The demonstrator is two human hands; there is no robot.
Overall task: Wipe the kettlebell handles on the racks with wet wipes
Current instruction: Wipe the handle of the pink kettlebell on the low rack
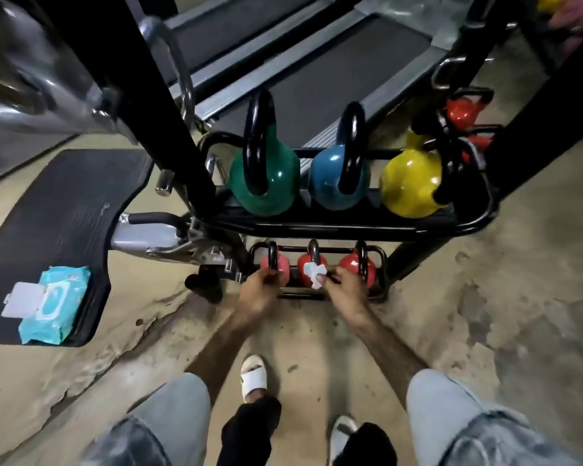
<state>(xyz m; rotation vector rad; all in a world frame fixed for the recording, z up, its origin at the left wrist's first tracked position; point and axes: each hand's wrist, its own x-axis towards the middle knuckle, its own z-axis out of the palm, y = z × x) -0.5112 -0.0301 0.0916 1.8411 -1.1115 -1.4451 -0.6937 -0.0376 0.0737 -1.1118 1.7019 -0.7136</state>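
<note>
a black two-tier rack [317,227] stands on a worn tan floor [485,297]. its upper shelf carries, left to right, a green kettlebell [276,183], a blue kettlebell [327,183] and a yellow kettlebell [408,183]. the lower shelf [382,264], nearer, holds a pink kettlebell [283,264] and two red ones side by side. at left a black mat [64,213] carries a teal pack of wet wipes [54,307], lid open.

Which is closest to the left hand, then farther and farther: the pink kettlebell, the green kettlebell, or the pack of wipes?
From the left hand:
1. Pink kettlebell, bottom rack, touching the hand.
2. Green kettlebell, upper rack, above the hand.
3. Pack of wipes, far left on the black mat.
</note>
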